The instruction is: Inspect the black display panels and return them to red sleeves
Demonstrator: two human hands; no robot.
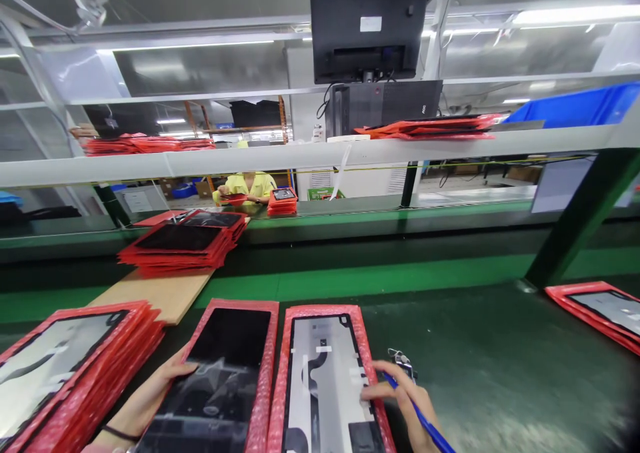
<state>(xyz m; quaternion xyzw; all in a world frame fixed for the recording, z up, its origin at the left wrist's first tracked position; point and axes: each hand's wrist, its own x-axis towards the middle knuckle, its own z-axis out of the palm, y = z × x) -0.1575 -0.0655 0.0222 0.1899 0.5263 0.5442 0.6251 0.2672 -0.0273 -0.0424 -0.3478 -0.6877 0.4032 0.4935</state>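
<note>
My left hand (163, 383) grips the left edge of a glossy black display panel (235, 336); its thumb lies on the face and the other fingers are hidden. Red bubble wrap (270, 366) borders that panel. Close to its right lies a second display panel (323, 333), grey back up, with a black flex strip and white tabs, on a red bubble-wrap bag (280, 406). My right hand (407, 399) is closed around a blue pen (420, 416), and its fingertips touch the right side of the grey panel.
Stacks of panels in red bubble bags stand at the left (145, 346), on a wooden board (187, 293), and at the right edge (600, 313). A small metal-and-clear item (403, 363) lies beyond my right hand. A white shelf bar (280, 154) and green post (575, 226) cross ahead. A person in yellow (260, 185) sits opposite.
</note>
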